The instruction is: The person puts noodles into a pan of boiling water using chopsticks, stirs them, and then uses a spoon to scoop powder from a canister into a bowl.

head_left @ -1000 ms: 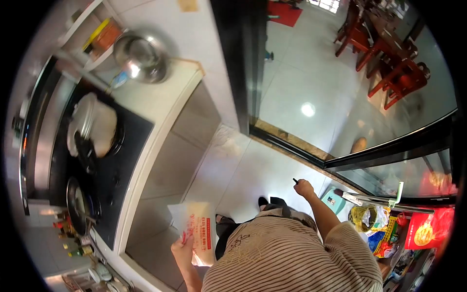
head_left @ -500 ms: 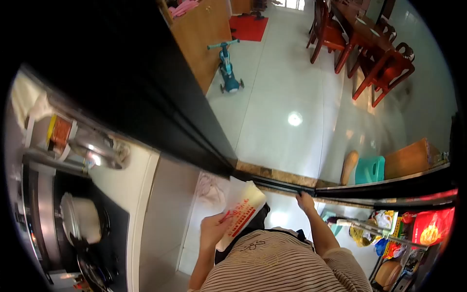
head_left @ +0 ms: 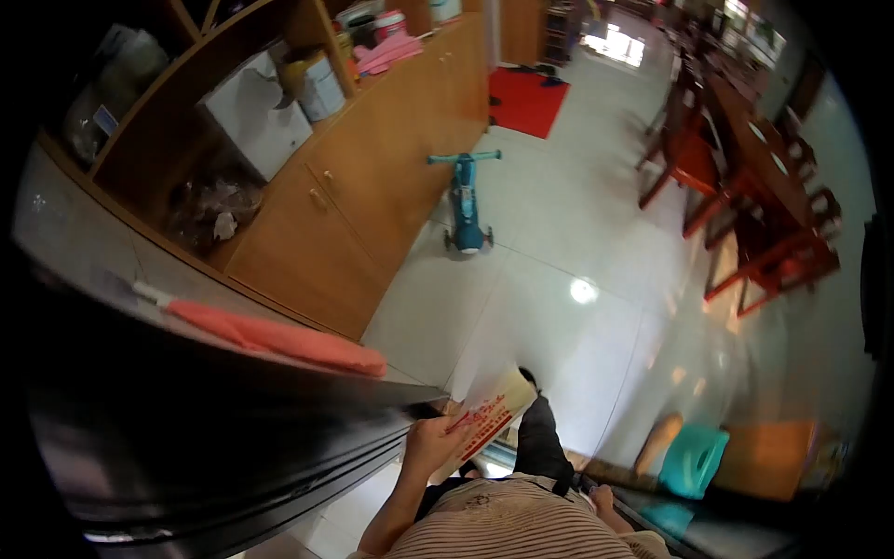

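My left hand (head_left: 428,445) is closed round the lower left edge of a flat, pale packet (head_left: 494,415) with red printing, tilted up in front of my striped shirt. The packet's far end is whitish and see-through. At my right side, my right hand (head_left: 605,503) is low beside the dark door frame (head_left: 643,508); its fingers are smeared and partly hidden, so its grip does not show. One leg in dark trousers (head_left: 540,438) is stretched forward past the doorway's floor strip.
A wooden cabinet (head_left: 391,177) with loaded shelves runs along the left, a pink-covered long item (head_left: 270,337) near its foot. A teal scooter (head_left: 468,210) stands on the tiles. Right are wooden chairs (head_left: 689,163), a table (head_left: 759,140), a teal stool (head_left: 694,456) and a cardboard box (head_left: 768,456).
I have moved forward through the doorway; the kitchen counter has left the view and the cabinet has come into it. My left hand still holds the packet. My right hand is nearer my body.
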Demonstrator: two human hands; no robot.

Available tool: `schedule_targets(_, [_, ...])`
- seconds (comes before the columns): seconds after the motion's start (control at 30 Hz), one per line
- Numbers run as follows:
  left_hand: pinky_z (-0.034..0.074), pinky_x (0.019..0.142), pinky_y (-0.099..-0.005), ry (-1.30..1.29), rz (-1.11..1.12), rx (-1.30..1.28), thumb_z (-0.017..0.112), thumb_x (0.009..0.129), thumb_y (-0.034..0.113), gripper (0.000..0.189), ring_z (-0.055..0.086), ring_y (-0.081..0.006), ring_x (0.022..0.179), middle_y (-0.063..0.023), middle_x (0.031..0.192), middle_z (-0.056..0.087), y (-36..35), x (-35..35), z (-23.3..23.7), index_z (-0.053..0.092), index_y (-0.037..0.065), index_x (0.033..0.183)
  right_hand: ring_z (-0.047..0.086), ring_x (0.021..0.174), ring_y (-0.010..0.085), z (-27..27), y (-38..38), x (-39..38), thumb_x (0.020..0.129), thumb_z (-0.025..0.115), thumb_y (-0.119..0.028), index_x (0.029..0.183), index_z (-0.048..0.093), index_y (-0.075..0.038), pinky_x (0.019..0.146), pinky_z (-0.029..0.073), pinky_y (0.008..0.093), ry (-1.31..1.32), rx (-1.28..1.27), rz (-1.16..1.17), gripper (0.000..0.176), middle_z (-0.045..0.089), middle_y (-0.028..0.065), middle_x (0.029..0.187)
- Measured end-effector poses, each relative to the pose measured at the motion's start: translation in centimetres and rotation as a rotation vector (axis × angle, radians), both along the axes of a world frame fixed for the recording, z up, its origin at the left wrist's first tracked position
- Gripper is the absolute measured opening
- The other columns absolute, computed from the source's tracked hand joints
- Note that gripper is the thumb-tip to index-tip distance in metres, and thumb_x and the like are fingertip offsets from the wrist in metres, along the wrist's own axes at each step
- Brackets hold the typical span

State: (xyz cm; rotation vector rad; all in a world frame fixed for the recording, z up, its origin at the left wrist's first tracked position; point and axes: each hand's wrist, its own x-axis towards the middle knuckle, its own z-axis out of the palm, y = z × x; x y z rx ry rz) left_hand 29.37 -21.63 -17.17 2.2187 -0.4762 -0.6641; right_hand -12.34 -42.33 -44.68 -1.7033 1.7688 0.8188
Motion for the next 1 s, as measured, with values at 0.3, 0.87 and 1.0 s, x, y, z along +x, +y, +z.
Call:
schedule_targets(0.3, [0.047, 0.058, -0.0368, -0.253, 0.399, 0.108, 0.065, 0.074, 0.029, 0.025, 0.060, -0.0329, 0.063, -0.0173, 0.067, 0.060, -3.7, 5.7, -2.7, 0.067, 0.008, 0.087, 0.060, 0.082, 0.0368, 3.0, -28.6, 44.4, 0.088, 0.050, -0.032, 0.090, 0.056, -0.003, 0.069, 0.048, 0.0470, -0.504, -0.328, 0.673, 0.030, 0.062, 0.0194, 0.084])
schedule_targets(0.87, [0.048, 0.078, -0.0339, -0.161, 1.020, -0.237, 0.069, 0.074, 0.016, 0.034, 0.062, -0.0230, 0.088, -0.0135, 0.096, 0.065, -4.7, 16.9, -6.9, 0.062, 0.004, 0.104, 0.057, 0.096, 0.0360, 15.2, 2.2, 100.4, 0.086, 0.051, -0.024, 0.113, 0.055, -0.004, 0.082, 0.046, 0.0401, -1.307, 0.082, 1.088, 0.034, 0.059, 0.0196, 0.105])
schedule_targets(1.0, [0.046, 0.083, -0.0331, -0.054, 1.023, -0.152, 0.067, 0.075, 0.017, 0.039, 0.059, -0.0255, 0.098, -0.0117, 0.106, 0.062, -4.4, 19.1, -6.2, 0.058, 0.004, 0.111, 0.059, 0.088, 0.0323, 11.1, 2.7, 107.8, 0.084, 0.052, -0.021, 0.110, 0.055, -0.002, 0.075, 0.047, 0.0384, -1.281, 0.279, 0.922, 0.031, 0.061, 0.0180, 0.093])
